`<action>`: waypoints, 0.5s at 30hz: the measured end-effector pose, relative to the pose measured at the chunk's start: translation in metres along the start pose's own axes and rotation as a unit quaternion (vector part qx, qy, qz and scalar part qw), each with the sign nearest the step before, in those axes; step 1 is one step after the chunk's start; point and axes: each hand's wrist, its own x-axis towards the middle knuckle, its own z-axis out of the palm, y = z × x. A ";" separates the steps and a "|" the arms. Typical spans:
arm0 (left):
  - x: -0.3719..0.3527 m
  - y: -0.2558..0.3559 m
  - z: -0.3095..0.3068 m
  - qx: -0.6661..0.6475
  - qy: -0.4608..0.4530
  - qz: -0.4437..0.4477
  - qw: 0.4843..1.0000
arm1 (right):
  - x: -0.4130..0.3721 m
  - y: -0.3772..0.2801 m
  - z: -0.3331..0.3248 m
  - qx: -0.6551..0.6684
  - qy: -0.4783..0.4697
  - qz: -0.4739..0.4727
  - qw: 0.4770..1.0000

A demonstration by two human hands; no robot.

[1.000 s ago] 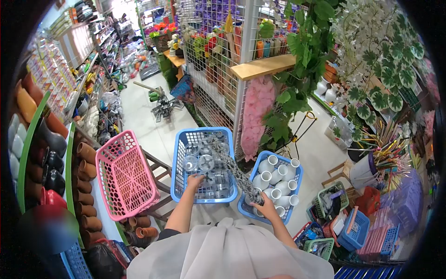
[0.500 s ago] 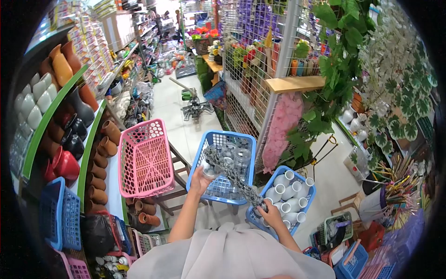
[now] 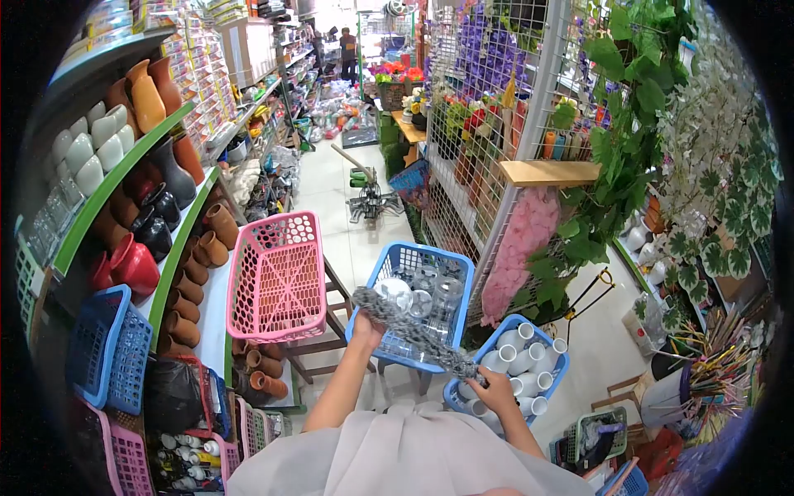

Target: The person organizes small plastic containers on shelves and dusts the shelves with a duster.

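A fuzzy grey, rope-like duster [image 3: 418,335] stretches between both of my hands, over the near part of a blue basket [image 3: 467,285]. My left hand [image 3: 366,331] is closed round its upper left end, at the basket's left rim. At its lower right end, my right hand [image 3: 495,392] grips it above a second blue basket [image 3: 562,364], which holds several white vases [image 3: 529,359]. Clear glass vessels [image 3: 447,296] and a white round object [image 3: 393,291] lie inside the first basket.
An empty pink basket [image 3: 321,273] stands on a wooden stool [image 3: 337,302] at the left. Shelves of pots [image 3: 222,221] line the left side. A wire rack [image 3: 488,207] and hanging leaves [image 3: 579,240] are at the right. Far down the aisle stands a person [image 3: 348,56].
The view has shifted, so the baskets appear farther right. My left hand now holds the grey duster's end, and the white round object that was by that hand lies in the blue basket.
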 end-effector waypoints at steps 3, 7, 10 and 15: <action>-0.017 0.010 0.031 0.001 -0.034 -0.017 0.999 | 0.011 0.012 0.011 0.028 0.038 0.070 0.996; -0.011 0.004 0.011 0.057 0.033 0.004 0.998 | 0.008 0.010 0.021 0.019 0.024 -0.024 0.999; 0.007 -0.004 -0.029 0.026 0.013 -0.004 1.000 | 0.006 0.013 0.015 0.017 -0.001 -0.023 1.000; -0.007 -0.008 -0.010 -0.019 0.044 0.026 0.999 | 0.001 0.003 0.022 0.027 0.028 -0.024 0.999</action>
